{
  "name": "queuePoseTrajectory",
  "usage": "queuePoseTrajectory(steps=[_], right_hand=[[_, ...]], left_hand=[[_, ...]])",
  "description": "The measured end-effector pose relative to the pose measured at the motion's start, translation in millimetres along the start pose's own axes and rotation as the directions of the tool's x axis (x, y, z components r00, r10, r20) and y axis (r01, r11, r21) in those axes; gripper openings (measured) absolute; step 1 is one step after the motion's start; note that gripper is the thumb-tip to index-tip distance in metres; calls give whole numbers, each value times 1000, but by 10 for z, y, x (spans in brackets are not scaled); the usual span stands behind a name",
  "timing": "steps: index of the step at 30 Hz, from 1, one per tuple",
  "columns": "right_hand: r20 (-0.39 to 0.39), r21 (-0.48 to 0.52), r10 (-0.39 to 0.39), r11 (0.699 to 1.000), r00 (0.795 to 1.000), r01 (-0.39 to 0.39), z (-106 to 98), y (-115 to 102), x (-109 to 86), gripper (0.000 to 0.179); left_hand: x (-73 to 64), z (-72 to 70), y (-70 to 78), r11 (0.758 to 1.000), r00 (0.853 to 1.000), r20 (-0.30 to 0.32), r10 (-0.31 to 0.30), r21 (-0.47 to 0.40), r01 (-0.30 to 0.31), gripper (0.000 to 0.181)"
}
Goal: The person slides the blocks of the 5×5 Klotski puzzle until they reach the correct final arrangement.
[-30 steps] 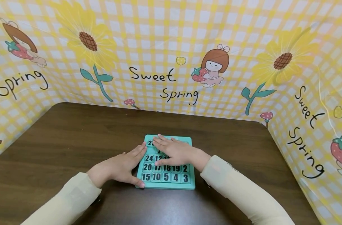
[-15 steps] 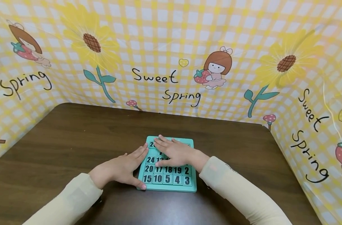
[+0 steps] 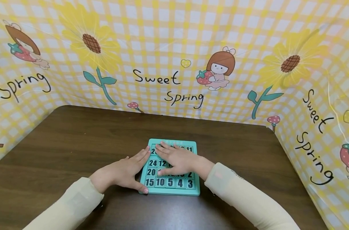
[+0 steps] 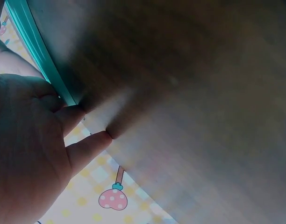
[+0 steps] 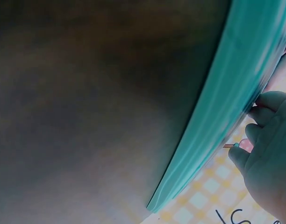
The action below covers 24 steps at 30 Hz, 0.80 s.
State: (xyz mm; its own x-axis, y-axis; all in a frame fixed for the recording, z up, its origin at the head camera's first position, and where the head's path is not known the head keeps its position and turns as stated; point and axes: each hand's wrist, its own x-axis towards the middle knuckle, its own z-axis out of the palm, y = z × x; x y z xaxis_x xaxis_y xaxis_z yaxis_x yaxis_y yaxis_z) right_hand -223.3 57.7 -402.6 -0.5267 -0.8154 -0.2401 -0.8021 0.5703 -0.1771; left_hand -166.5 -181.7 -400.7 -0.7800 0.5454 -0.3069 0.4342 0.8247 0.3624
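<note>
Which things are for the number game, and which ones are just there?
For the game:
- green board
- number tiles

Just there:
- brown table
- yellow checked cloth, with "Sweet Spring", flowers and strawberries printed on it

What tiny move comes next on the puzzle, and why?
Probably the right hand should slide the top-left tile toward the person: bare space shows between it and the 24 tile, and the left hand touches the puzzle, which may steady it.

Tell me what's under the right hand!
Under the right hand is part of the green number puzzle. The 12 tile peeks out; tiles right beneath the hand can't be seen.
</note>
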Motion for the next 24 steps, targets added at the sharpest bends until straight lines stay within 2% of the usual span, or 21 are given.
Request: queuePoseTrajectory(steps=[18, 24], right_hand=[[0, -40, -20, 999, 1000, 20, 26, -82, -68, 87], [-6, -8, -30, 1000, 1000, 30, 28, -45, -75, 87]], left_hand=[[1, 9, 3, 1000, 1000, -7, -4, -14, 4, 132], [3, 5, 6, 1000, 1000, -7, 3, -16, -3, 132]])
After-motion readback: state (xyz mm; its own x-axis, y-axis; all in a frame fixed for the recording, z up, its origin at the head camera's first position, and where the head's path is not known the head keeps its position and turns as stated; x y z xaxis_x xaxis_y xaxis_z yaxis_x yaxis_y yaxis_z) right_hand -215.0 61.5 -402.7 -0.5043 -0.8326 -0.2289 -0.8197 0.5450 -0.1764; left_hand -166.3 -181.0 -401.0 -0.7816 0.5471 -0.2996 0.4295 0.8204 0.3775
